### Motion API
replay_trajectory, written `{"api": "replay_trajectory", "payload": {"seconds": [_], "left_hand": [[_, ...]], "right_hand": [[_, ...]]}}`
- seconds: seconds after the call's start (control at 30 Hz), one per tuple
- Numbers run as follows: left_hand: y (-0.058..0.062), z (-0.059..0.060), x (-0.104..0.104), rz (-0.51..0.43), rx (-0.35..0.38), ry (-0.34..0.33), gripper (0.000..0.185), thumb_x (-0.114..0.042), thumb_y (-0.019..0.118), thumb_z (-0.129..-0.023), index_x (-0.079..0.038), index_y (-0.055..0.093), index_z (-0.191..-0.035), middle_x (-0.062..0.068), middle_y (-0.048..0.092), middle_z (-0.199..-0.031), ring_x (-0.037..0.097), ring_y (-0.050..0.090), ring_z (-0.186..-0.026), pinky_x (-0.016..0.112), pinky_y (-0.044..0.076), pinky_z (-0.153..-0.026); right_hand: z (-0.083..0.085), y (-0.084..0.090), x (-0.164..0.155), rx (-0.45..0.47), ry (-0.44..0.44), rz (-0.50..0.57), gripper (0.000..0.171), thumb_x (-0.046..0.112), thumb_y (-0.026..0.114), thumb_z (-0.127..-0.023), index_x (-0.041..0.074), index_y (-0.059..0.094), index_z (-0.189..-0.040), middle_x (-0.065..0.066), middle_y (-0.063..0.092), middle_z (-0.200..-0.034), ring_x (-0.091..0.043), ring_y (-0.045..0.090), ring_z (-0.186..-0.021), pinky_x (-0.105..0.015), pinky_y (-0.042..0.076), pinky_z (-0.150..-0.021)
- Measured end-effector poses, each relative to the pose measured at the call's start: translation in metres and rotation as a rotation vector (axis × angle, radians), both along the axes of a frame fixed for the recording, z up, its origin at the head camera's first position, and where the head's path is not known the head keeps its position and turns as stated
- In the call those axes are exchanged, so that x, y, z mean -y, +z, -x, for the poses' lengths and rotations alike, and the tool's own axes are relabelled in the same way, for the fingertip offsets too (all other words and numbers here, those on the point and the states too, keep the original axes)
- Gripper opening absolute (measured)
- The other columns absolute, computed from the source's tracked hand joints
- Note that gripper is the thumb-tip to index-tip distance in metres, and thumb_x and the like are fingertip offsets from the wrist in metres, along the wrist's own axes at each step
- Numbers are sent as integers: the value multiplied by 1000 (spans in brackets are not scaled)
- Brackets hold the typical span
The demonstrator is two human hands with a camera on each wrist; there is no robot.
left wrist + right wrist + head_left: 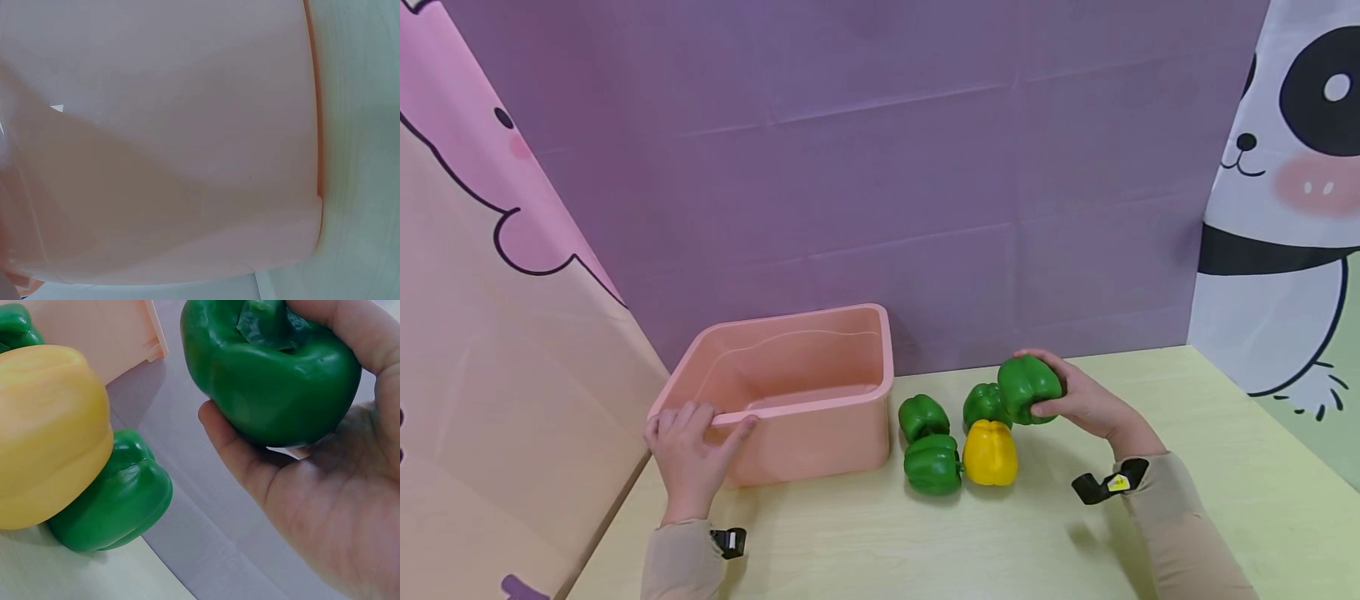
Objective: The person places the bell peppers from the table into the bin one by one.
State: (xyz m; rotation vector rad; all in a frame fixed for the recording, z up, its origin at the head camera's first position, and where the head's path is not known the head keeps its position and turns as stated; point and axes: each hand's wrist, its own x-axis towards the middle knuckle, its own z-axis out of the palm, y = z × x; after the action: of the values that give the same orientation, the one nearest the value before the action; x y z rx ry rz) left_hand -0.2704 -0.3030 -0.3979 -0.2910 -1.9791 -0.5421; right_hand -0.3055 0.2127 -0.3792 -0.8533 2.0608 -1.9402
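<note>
My right hand (1086,402) grips a green bell pepper (1028,388) and holds it above the table, thumb on the near side and fingers round the back. In the right wrist view the stem end of this green bell pepper (275,381) faces the camera. Beside it stand a yellow bell pepper (990,454) and, behind that, another green pepper (985,403). Two more green peppers (932,465) lie between these and the pink bin (820,440). At the bin's near left corner my left hand (688,454) grips the rim, fingers over the edge and thumb along the front.
The bin's wall (187,156) fills most of the left wrist view. A purple backdrop (925,167) rises behind the pale wooden table (865,542). Printed cloths with cartoon animals hang at the left and right sides.
</note>
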Motion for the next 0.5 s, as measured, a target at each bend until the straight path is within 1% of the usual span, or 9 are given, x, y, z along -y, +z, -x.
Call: {"api": "replay_trajectory", "payload": {"seconds": [0.17,0.4,0.5], "left_hand": [[-1,1,1,2,18,6,58,-66,64,-78,-8,58,-76,7,54,-74,33,44,-79,57,20,-92],[-1,2,1,3,-2,7,63,-70,60,-79,-7,60,-77,8,56,-74,34,44,-79,58,20,-91],[-1,1,1,7,1,10,64,-71,59,-79,-7,60,-77,9,55,-74,33,43,-78,57,20,-91]], "right_hand": [[1,-1,0,-8,1,-4,63,-2,70,-82,25,47,-133,-8,45,-126,-26,48,-107,-36,50,-85],[2,-2,-1,7,-5,-17,67,-3,71,-79,26,45,-133,-9,42,-128,-31,46,-108,-37,50,-84],[2,-3,-1,12,1,-22,68,-3,71,-79,27,45,-133,-10,42,-128,-31,46,-108,-37,51,-84]]}}
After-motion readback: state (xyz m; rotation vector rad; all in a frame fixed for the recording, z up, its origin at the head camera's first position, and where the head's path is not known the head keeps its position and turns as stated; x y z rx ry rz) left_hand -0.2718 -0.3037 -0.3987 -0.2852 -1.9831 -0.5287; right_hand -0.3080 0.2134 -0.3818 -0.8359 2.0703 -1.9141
